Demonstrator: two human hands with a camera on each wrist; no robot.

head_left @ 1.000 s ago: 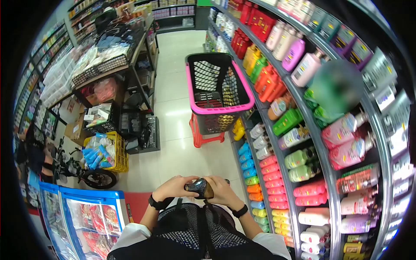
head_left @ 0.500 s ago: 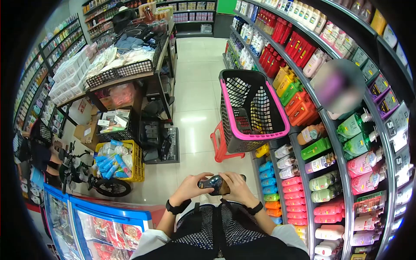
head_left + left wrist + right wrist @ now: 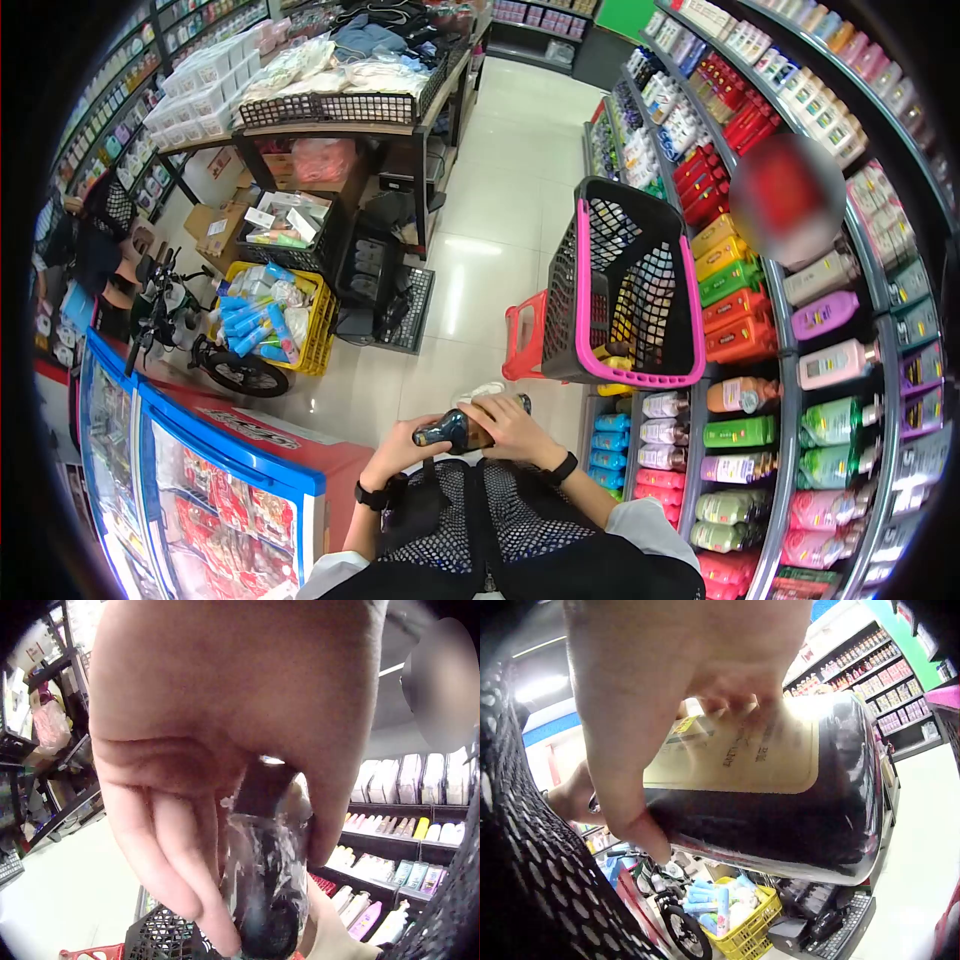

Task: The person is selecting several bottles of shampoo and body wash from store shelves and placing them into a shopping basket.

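A dark bottle (image 3: 445, 432) with a cream printed label (image 3: 784, 761) lies sideways between both hands, in front of the vest. My right hand (image 3: 517, 430) grips the wide body, thumb on one side and fingers over the label. My left hand (image 3: 398, 452) holds the other end, where the left wrist view shows a clear, shiny cap (image 3: 262, 892) between thumb and fingers. In the right wrist view the bottle's broad base faces the aisle. The palm of the left hand (image 3: 225, 697) hides part of the cap's top.
Ahead to the right, a black basket with a pink rim (image 3: 640, 378) sits on a red stool (image 3: 525, 335). Shelves of bottles (image 3: 740, 430) line the right side. To the left stand a blue-edged freezer (image 3: 230, 440), a yellow crate (image 3: 320, 330) and a bicycle (image 3: 240, 368).
The head view has swung left, so the basket and shelves sit further right in it. Both hands stay on the bottle throughout, at about the same height before the vest.
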